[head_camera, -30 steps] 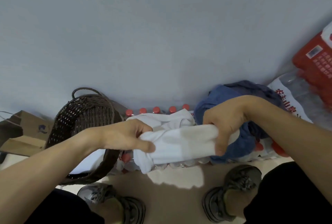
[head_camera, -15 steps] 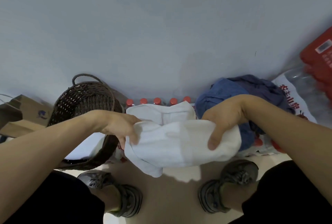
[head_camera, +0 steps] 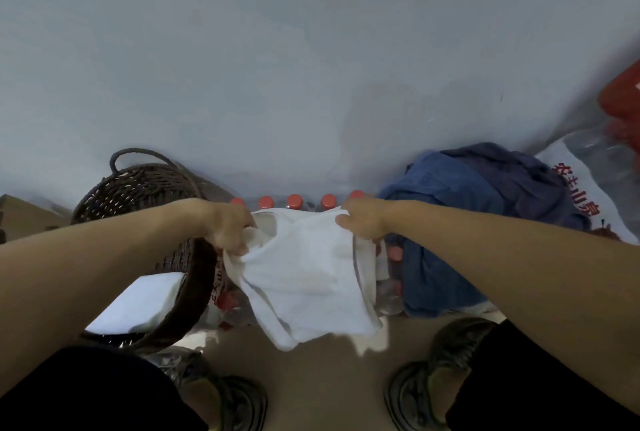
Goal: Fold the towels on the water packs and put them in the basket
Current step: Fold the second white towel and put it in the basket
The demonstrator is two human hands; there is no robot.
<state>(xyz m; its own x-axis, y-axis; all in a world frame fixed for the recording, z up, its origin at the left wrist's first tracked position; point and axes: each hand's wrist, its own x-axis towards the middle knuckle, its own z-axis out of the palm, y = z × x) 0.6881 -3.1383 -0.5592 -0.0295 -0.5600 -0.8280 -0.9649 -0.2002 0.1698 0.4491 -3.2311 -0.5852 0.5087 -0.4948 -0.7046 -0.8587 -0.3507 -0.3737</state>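
the white towel (head_camera: 304, 278) is gripped at its top corners by the left hand (head_camera: 228, 230) and right hand (head_camera: 362, 224), hanging over the front edge of the water packs (head_camera: 294, 201). the basket (head_camera: 145, 195) lies just beside the left hand.

The light was soft and rather dim, flat across the grey wall (head_camera: 311, 50) with no glare. A dark shadow lay on the floor (head_camera: 325, 378) under the white towel (head_camera: 311, 278) — its edge fairly sharp. The wide lens bent the scene strongly at the edges. The red pack (head_camera: 623, 108) at far right was smeared with blur; the whole picture looked slightly soft.
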